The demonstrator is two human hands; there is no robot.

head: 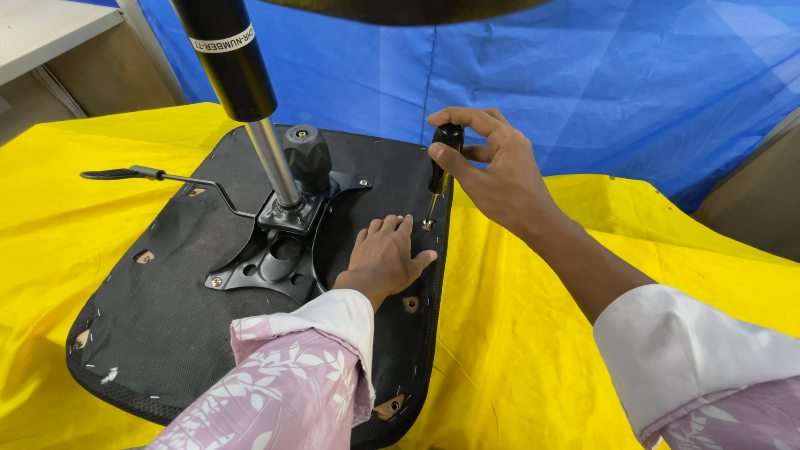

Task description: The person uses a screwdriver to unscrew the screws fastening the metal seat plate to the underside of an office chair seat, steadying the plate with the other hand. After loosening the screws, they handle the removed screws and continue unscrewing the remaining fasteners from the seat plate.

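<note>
Screwdriver (442,162) is standing near the seat base's (158,308) right edge; I'm seeing my right hand (496,171) grasping its handle. My left hand (385,258) is lying flat, released, beside it.

Two hands are in view, a left hand (385,254) and a right hand (492,162). There is one screwdriver (442,162) and one chair seat (158,325). One gas cylinder (242,83), one lever (158,175) and one knob (307,154) show.

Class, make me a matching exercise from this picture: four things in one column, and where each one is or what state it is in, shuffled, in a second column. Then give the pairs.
1. screwdriver
2. left hand
3. gas cylinder
4. lever

A. sticks out left of the metal plate
B. stands upright from the plate
C. lies flat on the black seat base
D. held upright by the right hand

Pairs: 1-D, 2-C, 3-B, 4-A
</note>
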